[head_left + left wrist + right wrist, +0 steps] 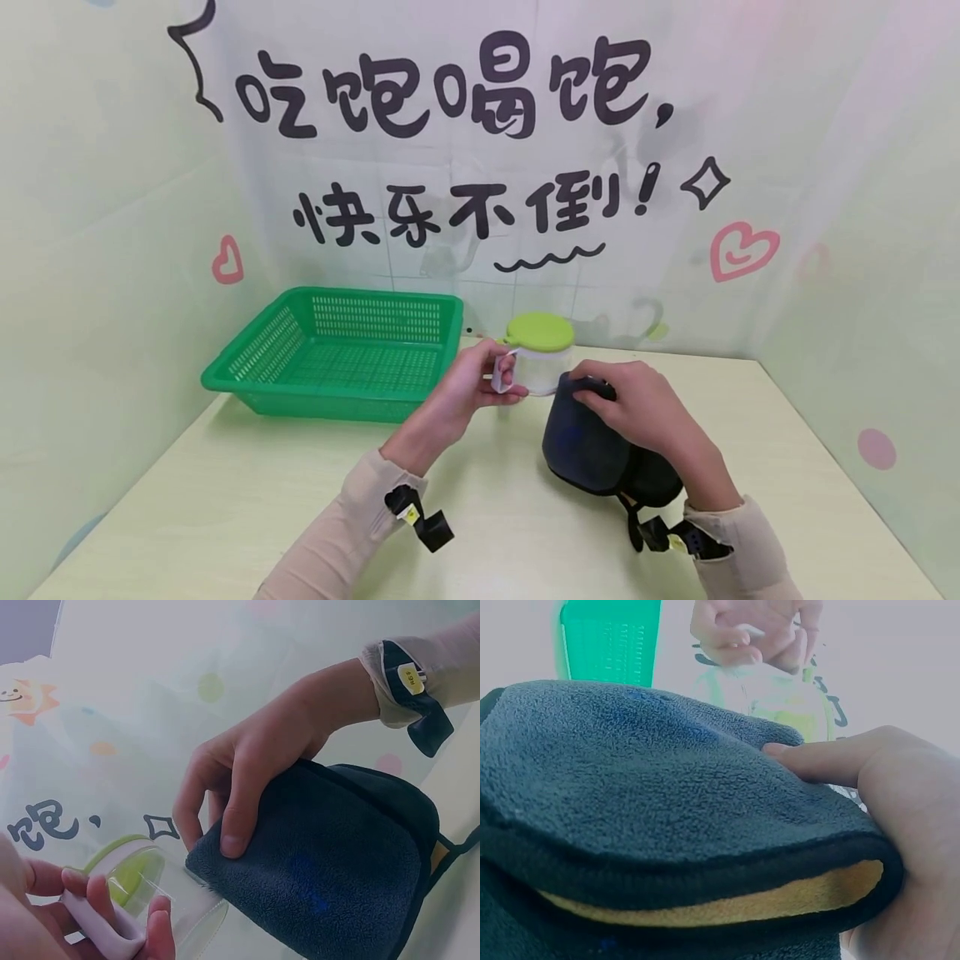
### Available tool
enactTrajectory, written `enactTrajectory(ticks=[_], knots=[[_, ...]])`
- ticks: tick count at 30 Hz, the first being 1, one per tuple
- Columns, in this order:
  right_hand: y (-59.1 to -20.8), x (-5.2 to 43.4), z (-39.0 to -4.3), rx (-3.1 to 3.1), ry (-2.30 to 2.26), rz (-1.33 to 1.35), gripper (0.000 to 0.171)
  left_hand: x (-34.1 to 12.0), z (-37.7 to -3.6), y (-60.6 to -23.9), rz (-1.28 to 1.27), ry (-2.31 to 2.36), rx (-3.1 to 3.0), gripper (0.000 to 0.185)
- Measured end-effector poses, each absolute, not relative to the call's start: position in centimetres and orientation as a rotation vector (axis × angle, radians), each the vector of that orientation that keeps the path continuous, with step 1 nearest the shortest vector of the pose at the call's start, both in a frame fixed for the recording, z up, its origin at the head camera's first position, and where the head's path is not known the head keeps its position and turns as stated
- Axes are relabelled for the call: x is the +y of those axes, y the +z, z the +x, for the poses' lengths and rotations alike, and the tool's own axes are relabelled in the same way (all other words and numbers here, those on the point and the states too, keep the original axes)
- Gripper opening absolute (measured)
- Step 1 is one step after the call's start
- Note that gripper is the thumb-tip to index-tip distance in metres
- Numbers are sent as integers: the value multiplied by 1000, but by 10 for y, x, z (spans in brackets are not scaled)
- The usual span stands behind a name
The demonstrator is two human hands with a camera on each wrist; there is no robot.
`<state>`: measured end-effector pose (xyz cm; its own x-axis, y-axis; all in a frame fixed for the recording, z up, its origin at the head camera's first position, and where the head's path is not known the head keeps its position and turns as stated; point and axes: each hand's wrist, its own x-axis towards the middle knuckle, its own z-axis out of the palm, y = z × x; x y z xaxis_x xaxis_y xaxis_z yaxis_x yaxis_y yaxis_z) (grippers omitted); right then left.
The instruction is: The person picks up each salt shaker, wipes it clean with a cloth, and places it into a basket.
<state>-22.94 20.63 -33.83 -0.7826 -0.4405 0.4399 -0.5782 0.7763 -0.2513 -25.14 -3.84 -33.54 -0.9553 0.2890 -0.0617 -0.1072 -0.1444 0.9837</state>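
A clear jar (pixel 542 371) with a light green lid (pixel 540 332) and a white handle (pixel 105 926) is held up by my left hand (pixel 480 379), its fingers curled round the handle. My right hand (pixel 637 404) pinches a folded dark blue-grey cloth (pixel 585 442) between thumb and fingers. In the left wrist view the cloth's corner meets the side of the jar. The right wrist view shows the cloth's dark edging and a tan inner face (pixel 780 900) inside the fold. A black loop (pixel 633 521) hangs from its lower end.
A green plastic basket (pixel 322 408) with slotted walls stands at the back left of the pale table (pixel 480 517). Behind the table hangs a white printed curtain (pixel 450 275) with dark lettering, and similar sheets flank both sides.
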Motion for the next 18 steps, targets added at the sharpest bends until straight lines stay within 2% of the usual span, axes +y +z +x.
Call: enactTrajectory(ticks=[18], knots=[[-339,220,-234,-2593,480,658,18,-45,-249,-332,354,2062,1744,25]])
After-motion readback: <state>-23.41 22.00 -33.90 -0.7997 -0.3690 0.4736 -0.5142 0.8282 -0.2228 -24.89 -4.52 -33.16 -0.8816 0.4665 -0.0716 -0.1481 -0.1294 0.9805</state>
